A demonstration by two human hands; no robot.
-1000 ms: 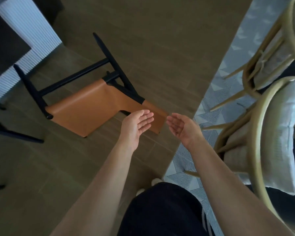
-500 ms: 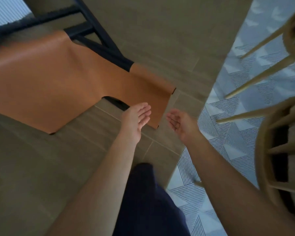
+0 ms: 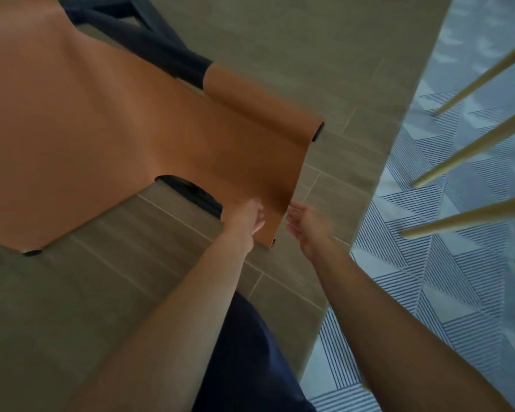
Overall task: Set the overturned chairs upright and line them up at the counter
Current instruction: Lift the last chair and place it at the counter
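— Chair (image 3: 107, 114) position is requested: where is it found?

— It is found overturned on the wooden floor (image 3: 280, 40), in the upper left of the view. Its tan leather is spread wide, and its black frame (image 3: 167, 52) is seen at the top.

— How are the hands held?

— Both are kept released, and nothing is grasped. The left hand (image 3: 246, 217) is stretched to the near edge of the leather back, with its fingertips shown over that edge. Whether contact is made cannot be told, as the picture is blurred there. The right hand (image 3: 306, 226) is held with its palm turned leftward, just beside the leather's edge.

— What is changed from half a second ago?

— The chair is shown larger and nearer, and less of its frame is kept in view. The gap between the right hand and the leather is narrowed. The hands are kept as open as before.

— What else is seen?

— A striped, patterned rug (image 3: 458, 263) is laid at the right, and pale wooden legs (image 3: 464, 217) are seen above it. Dark trousers (image 3: 250, 367) are shown between the forearms.
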